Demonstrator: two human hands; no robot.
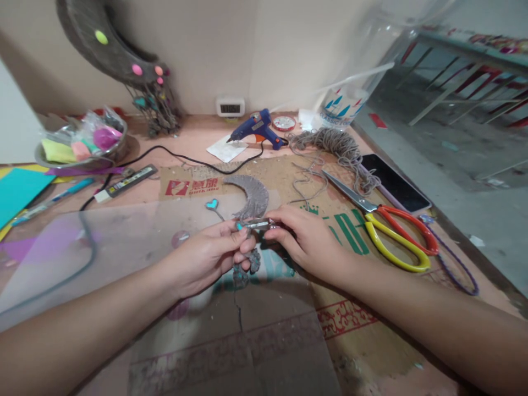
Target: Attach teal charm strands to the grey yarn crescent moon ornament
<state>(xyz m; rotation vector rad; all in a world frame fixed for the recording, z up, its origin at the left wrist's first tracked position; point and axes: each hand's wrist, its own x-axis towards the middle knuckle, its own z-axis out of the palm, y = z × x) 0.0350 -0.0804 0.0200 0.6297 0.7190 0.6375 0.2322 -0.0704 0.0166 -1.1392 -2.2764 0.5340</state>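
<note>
Both forearms reach in from the bottom edge, and the hands meet over the middle of the desk (136, 137). Flattened cardboard (289, 330) covers most of the desk beneath them, with red and green print showing around the wrists. A clear plastic sheet (103, 247) lies over the left part, under the left forearm.

The left hand (206, 256) pinches one end of a small grey wrapped piece (256, 223) between thumb and fingers, which are closed on it. The right hand (303, 239) grips the other end with its fingertips, also closed. A short grey tail of twine (247, 267) hangs below the left hand's fingers. Just beyond the hands, touching the held piece's far side as far as one can tell, lies a grey twine-covered crescent (251, 192), with a small teal heart (212, 204) beside it to the left.

Right of the right hand lie large scissors (388, 225) with red and yellow handles, blades pointing away to the left. Behind them sits a loose heap of grey twine (334, 146), and a dark phone (394, 181) lies just beside the scissors. Farther back stands a blue glue gun (258, 129), its black cord (173, 157) running left across the desk. At the far left a bowl (82, 157) holds coloured scraps, with teal paper (20, 190) and a pen (68, 190) near it.
</note>
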